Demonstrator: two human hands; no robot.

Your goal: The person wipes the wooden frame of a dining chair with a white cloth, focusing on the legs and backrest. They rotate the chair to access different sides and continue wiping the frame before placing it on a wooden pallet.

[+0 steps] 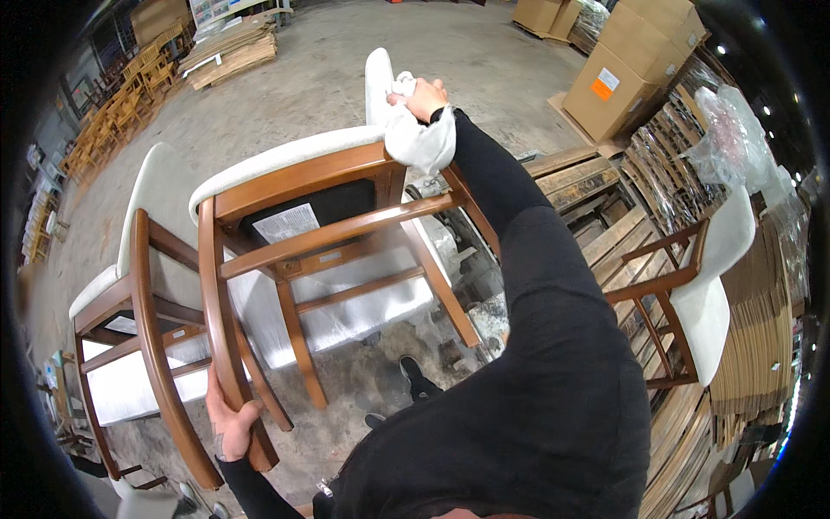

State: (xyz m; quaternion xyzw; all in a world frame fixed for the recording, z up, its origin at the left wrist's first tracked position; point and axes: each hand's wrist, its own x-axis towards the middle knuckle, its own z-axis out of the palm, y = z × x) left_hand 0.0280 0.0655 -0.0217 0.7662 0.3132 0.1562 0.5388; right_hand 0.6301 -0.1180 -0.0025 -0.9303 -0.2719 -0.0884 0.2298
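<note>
Your left hand [232,424] grasps 1 brown wooden leg [217,303] of the tilted, pale-upholstered wooden chair [294,183] before you, apparently steadying it, while your right hand [425,100] clutches crumpled white cloth [422,145] beside its backrest [378,86].

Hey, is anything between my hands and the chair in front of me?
At your right hand, yes: a bunched white cloth hangs between it and the upper corner of the chair in this view. At your left hand, nothing visible: it wraps directly around a wooden leg.
</note>
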